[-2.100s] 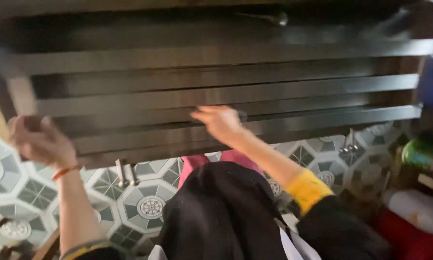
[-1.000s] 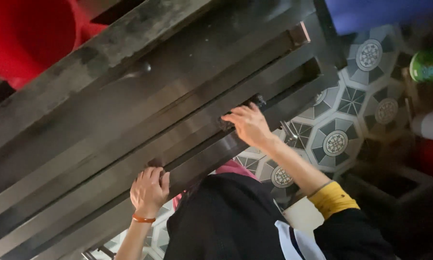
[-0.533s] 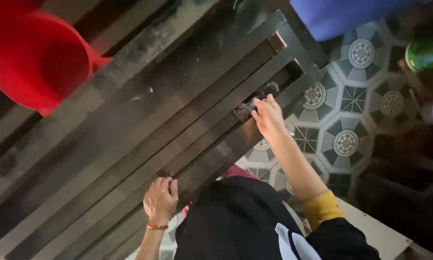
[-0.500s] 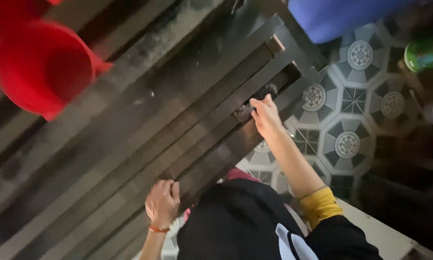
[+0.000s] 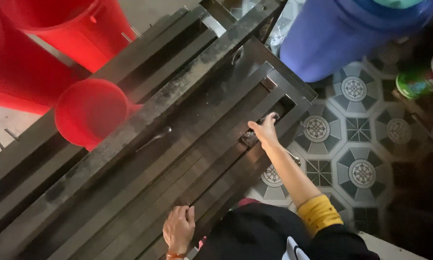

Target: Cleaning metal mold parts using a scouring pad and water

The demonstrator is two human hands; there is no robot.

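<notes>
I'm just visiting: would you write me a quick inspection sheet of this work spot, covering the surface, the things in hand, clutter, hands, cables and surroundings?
Surface: patterned grey and white tiled floor.
Job's things: long dark slatted metal frame lying across the floor; dark scrubbing pad at its slats.
Clutter: red plastic scoop, red bucket, blue plastic barrel, green-labelled container.
Hands: right hand on the pad at the frame's end; left hand resting on the frame's near edge.
Cables: nothing seen.
Surroundings: person's dark garment with yellow cuff; dim right side, details unclear.
</notes>
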